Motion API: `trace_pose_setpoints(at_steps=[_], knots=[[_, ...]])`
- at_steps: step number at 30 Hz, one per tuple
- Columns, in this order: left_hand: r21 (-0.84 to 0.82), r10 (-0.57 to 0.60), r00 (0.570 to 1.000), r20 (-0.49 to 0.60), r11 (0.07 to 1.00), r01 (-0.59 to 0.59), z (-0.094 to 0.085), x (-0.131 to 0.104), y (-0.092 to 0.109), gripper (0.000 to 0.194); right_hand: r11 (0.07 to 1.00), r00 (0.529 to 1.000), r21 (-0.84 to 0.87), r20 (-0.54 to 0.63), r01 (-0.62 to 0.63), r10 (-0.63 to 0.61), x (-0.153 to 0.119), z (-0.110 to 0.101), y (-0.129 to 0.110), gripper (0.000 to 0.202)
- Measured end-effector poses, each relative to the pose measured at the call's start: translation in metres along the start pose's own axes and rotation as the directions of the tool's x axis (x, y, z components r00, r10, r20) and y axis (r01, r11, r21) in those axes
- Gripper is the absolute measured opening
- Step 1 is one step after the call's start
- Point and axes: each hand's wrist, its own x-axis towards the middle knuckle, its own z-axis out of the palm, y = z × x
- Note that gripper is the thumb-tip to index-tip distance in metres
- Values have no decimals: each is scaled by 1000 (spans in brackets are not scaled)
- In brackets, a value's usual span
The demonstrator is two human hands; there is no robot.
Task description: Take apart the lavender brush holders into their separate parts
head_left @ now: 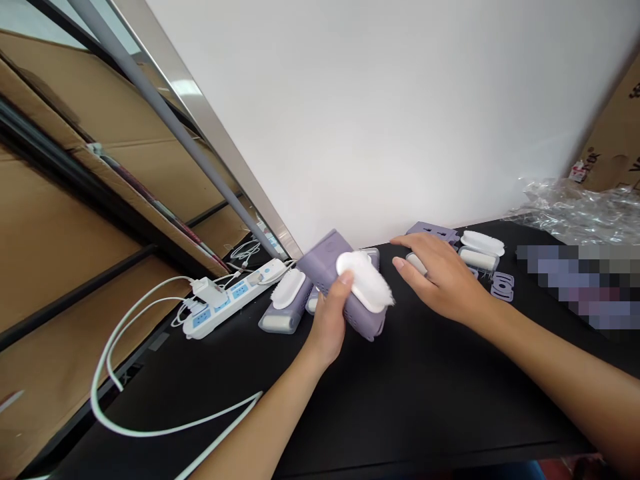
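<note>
My left hand (333,320) grips a purple plastic case (325,260) with a white oval brush (367,283) on its upper side; my thumb presses on the brush, and its bristles point right. The case is tilted above the black table. My right hand (437,273) hangs to the right of it, fingers apart, not touching the case. Behind my left hand lies a similar purple case (287,313) with a white brush and a pale roller. Part of another such case is hidden behind the held one. Beyond my right hand are purple parts (434,232) and a white brush (483,243).
A white power strip (235,297) with plugs and a looping white cable (135,433) occupies the table's left. A flat purple piece (503,287) lies at right, near clear plastic wrap (580,210). A white wall (390,113) stands behind; cardboard (45,233) is at far left.
</note>
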Motion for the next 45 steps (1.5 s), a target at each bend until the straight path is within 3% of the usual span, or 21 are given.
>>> trace_pose_setpoints(at_steps=[4, 8, 11, 16, 20, 22, 26, 30, 37, 45], knots=[[166, -109, 974, 200, 983, 76, 0, -13, -2, 41, 965, 1000, 261, -17, -2, 7, -8, 0, -10, 47], [316, -102, 932, 349, 949, -15, 2, -18, -2, 24, 942, 998, 332, 41, 39, -55, -12, 3, -11, 55], [388, -119, 917, 380, 921, -41, 0, -17, -3, 18, 944, 994, 326, 78, 52, -82, -11, 3, -12, 57], [363, -177, 887, 425, 932, 12, -6, -11, -1, 25, 908, 986, 407, 167, -95, 28, -5, -2, -10, 54], [354, -133, 891, 434, 935, -33, -9, -8, 4, 38, 844, 978, 527, 208, -94, -21, 1, -12, -8, 56], [381, -170, 878, 448, 925, -15, -11, -8, 8, 43, 784, 965, 609, 258, -123, -49, 4, -20, -5, 50], [384, -319, 784, 533, 917, 112, -14, -7, 12, 49, 672, 884, 695, 450, -254, -131, 7, -35, 3, 39], [391, -458, 674, 580, 882, 263, -18, -6, 3, 62, 703, 846, 642, 523, -306, -109, 6, -34, 9, 34], [343, -609, 544, 578, 786, 515, -19, -5, -18, 71, 752, 774, 515, 633, -411, -10, 4, -18, 19, 28], [389, -656, 474, 588, 743, 545, -21, -1, -18, 72, 741, 720, 480, 694, -469, 6, 6, -19, 21, 20]])
